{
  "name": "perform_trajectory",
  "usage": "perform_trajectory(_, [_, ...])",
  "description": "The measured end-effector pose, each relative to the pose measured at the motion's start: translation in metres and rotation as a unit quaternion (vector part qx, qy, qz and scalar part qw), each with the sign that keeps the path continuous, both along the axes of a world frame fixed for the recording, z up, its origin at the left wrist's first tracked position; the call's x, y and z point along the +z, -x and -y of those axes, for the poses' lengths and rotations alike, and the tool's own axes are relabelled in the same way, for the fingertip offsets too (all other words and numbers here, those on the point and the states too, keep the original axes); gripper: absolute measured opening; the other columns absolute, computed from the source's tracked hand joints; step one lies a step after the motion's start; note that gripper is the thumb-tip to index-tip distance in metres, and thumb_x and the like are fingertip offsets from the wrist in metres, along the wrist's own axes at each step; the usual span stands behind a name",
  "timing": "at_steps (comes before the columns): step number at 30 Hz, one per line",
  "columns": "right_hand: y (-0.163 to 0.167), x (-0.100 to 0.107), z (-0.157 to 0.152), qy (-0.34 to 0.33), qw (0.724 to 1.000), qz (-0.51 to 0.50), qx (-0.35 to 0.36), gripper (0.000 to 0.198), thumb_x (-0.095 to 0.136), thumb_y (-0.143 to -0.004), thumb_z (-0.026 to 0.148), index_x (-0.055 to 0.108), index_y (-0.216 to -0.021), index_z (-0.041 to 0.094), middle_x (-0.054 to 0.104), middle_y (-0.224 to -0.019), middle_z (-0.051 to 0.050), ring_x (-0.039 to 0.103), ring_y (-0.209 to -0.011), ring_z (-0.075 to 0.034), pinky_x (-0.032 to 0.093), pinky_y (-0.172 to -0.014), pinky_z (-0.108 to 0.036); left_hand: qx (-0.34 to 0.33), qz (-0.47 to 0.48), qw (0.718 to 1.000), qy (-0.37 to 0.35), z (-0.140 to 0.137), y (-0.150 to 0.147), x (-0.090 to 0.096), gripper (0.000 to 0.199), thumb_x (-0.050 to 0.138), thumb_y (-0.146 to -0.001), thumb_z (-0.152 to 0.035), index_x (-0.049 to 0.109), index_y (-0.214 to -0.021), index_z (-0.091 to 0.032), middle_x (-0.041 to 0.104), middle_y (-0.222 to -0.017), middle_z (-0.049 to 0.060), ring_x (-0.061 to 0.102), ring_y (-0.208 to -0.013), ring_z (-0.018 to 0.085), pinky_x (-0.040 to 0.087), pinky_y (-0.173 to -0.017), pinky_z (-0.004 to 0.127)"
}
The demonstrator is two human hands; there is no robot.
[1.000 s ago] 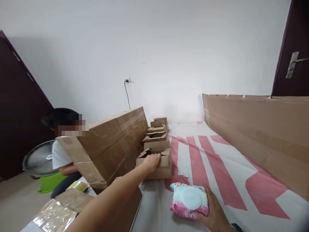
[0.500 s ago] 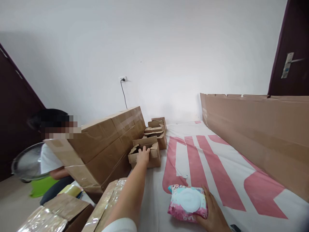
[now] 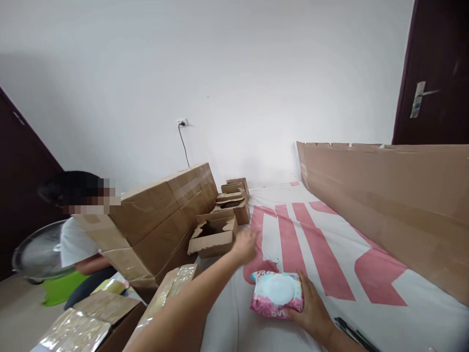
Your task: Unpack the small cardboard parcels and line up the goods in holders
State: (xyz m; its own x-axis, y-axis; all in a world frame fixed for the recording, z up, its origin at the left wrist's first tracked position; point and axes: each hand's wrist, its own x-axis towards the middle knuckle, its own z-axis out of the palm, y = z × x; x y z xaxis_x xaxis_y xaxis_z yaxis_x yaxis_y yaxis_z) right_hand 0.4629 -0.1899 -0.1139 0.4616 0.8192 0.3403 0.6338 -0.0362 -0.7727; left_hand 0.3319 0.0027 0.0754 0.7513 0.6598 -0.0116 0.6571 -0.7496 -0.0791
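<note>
A pink and light-blue pack of wet wipes (image 3: 277, 294) with a white lid lies on the cloth (image 3: 366, 320) in front of me. Wrapped around its right end is my right hand (image 3: 311, 313), thumb in front and fingers behind. My left hand (image 3: 246, 246) is blurred by motion above the cloth, just right of the nearest small open cardboard box (image 3: 214, 239). Its fingers look bent, but whether they hold anything is unclear. A tiny pale piece (image 3: 275, 260) rests on the cloth beyond the wipes.
Several small open boxes (image 3: 240, 210) line up toward the wall beside a large taped carton (image 3: 161, 225). A cardboard panel (image 3: 384, 195) stands at the right. Taped boxes (image 3: 110, 308) fill the lower left, where a person (image 3: 78, 244) sits. Dark slim items (image 3: 353, 335) lie lower right.
My left hand has come out of the nearest small box and moved right and nearer. That box now sits slightly turned. My right hand still grips the wipes pack.
</note>
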Motion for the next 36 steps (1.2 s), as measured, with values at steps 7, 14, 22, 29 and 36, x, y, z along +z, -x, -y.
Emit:
perform_trajectory(7, [0.001, 0.007, 0.002, 0.005, 1.0, -0.01, 0.024, 0.092, 0.069, -0.071, 0.043, 0.026, -0.146, 0.01, 0.045, -0.144, -0.021, 0.042, -0.134, -0.032, 0.033, -0.111, -0.05, -0.233, -0.118, 0.963, 0.07, 0.084, -0.007, -0.053, 0.12, 0.086, -0.055, -0.036, 0.015, -0.151, -0.03, 0.043, -0.143, 0.02, 0.048, -0.126, 0.042, 0.039, -0.101, 0.052])
perform_trajectory(14, [0.002, 0.014, 0.006, 0.046, 0.998, 0.001, 0.053, 0.073, 0.058, -0.08, 0.044, 0.036, -0.143, 0.016, 0.052, -0.139, -0.015, 0.048, -0.129, -0.029, 0.037, -0.109, -0.047, -0.04, -0.167, 0.985, 0.015, 0.004, 0.05, -0.011, 0.103, 0.085, -0.059, -0.018, 0.031, -0.146, -0.027, 0.057, -0.129, 0.016, 0.055, -0.119, 0.036, 0.042, -0.099, 0.051])
perform_trajectory(22, [0.006, 0.021, 0.006, 0.031, 0.997, 0.058, 0.046, 0.038, 0.057, -0.083, 0.035, 0.06, -0.117, 0.019, 0.066, -0.116, -0.012, 0.058, -0.111, -0.029, 0.043, -0.099, -0.045, 0.034, -0.113, 0.993, -0.022, -0.008, 0.014, -0.029, 0.032, 0.059, -0.092, -0.032, 0.057, -0.12, -0.017, 0.061, -0.121, 0.009, 0.063, -0.103, 0.022, 0.054, -0.087, 0.043])
perform_trajectory(29, [0.009, 0.025, 0.008, 0.019, 0.997, 0.067, 0.041, 0.023, 0.056, -0.084, 0.027, 0.063, -0.104, 0.02, 0.067, -0.107, -0.009, 0.059, -0.105, -0.025, 0.044, -0.096, -0.039, 0.004, -0.017, 1.0, -0.006, 0.016, -0.058, -0.082, 0.033, 0.058, -0.092, -0.033, 0.057, -0.121, -0.017, 0.06, -0.123, 0.009, 0.062, -0.104, 0.022, 0.054, -0.087, 0.044])
perform_trajectory(36, [0.01, 0.027, 0.006, 0.013, 0.997, 0.063, 0.038, 0.016, 0.057, -0.084, 0.024, 0.061, -0.099, 0.019, 0.066, -0.102, -0.008, 0.058, -0.099, -0.023, 0.044, -0.092, -0.036, 0.053, 0.053, 0.997, 0.03, 0.02, -0.055, -0.108, 0.032, 0.059, -0.092, -0.032, 0.057, -0.12, -0.016, 0.061, -0.122, 0.009, 0.062, -0.104, 0.022, 0.054, -0.087, 0.044])
